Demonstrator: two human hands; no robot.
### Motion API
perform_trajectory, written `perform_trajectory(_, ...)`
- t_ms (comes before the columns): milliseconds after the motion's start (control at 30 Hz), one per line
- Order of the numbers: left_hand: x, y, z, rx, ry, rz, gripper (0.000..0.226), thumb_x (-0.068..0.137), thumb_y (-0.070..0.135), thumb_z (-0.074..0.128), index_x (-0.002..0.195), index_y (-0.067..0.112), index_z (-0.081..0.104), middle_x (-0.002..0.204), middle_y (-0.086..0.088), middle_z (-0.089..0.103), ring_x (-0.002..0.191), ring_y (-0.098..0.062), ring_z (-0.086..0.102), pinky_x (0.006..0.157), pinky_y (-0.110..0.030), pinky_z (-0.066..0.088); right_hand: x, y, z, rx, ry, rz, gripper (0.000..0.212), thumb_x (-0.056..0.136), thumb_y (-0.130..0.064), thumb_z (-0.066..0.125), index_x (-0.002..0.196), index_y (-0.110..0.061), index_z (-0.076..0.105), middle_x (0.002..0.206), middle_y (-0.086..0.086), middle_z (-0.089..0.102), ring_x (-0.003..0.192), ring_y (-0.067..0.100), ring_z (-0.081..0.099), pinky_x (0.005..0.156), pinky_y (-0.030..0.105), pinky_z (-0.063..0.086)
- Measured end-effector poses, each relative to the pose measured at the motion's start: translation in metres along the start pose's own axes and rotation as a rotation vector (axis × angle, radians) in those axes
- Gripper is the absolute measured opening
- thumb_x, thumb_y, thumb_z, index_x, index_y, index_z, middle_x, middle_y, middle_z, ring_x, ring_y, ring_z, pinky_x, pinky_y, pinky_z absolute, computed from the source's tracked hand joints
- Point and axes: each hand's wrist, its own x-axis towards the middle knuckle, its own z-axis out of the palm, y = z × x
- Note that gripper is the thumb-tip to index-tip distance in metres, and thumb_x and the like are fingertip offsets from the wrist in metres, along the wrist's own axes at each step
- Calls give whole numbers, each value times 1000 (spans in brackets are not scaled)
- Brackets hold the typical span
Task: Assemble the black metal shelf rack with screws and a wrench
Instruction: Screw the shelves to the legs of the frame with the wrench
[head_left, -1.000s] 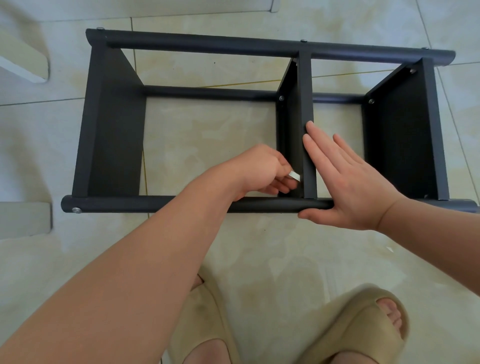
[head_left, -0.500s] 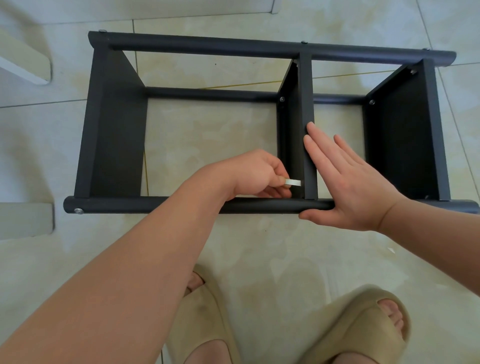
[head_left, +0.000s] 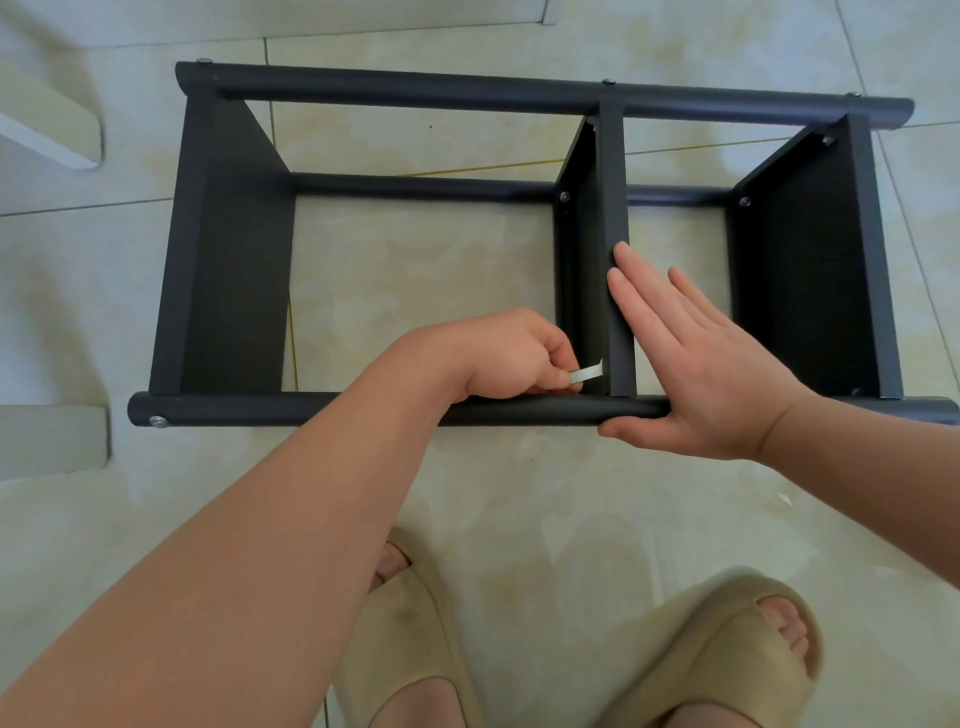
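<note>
The black metal shelf rack (head_left: 415, 93) lies on its side on the pale tiled floor (head_left: 571, 493) and fills the upper half of the frame. Its long axis runs left to right, its open face is turned up at me, and its three flat shelf panels stand on edge between the round tubes.

At the centre of the frame my left hand (head_left: 511, 358) is curled, pinching the handle of a small flat silver wrench (head_left: 744, 372) just above the near round tube (head_left: 291, 410). The wrench lies almost level, long axis left to right. Its working end points right, into the corner where the middle shelf panel (head_left: 615, 182) meets that tube. I cannot see the screw there.

My right hand (head_left: 691, 364) is flat, fingers straight and together. It presses on that panel's right side, with the thumb against the near tube.

The corner is cramped and the wrench thin, so I judge it could slip off the screw head and round it. If my right hand slackens, the panel may shift and the thread could cross.
</note>
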Motion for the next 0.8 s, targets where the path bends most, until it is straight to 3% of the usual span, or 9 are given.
perform_trajectory(133,-1,1,1,56,3,6,22,93,18,65,73,28,67,57,16,60,62,-7,54,70,-27,42,0,-1,0,8,4,2,118,84,-82,39,159,3,8,168,18,-2,157,26,0,127,47,9)
perform_trajectory(267,-1,-2,0,67,84,33,23,88,23,70,69,36,70,61,23,66,57,6,59,70,-25,45,0,-1,-1,10,9,3,117,84,-82,39,159,3,8,168,18,-2,157,27,0,127,48,10)
perform_trajectory(433,0,-4,-3,89,175,41,21,82,16,74,73,35,71,74,13,74,83,-11,70,89,-36,56,0,-1,-1,18,9,0,117,84,-81,40,158,4,9,168,19,-1,157,28,2,126,50,12)
perform_trajectory(533,2,-2,-5,96,248,71,24,85,16,72,72,36,68,76,16,69,81,-5,65,83,-29,52,-1,-1,-2,18,8,4,118,84,-81,40,159,4,9,168,19,-2,157,27,2,126,50,12)
perform_trajectory(667,2,5,-2,-186,256,59,19,89,16,68,74,28,69,78,7,68,82,-11,65,81,-30,54,-1,-2,-2,27,7,0,117,84,-81,40,158,4,9,168,19,-2,157,27,2,126,50,12)
perform_trajectory(800,5,12,3,-538,207,-55,6,94,18,65,89,16,66,80,0,70,79,-13,71,72,-27,54,-1,-1,-1,27,9,1,117,84,-80,41,158,4,9,168,19,-1,157,27,2,126,50,13)
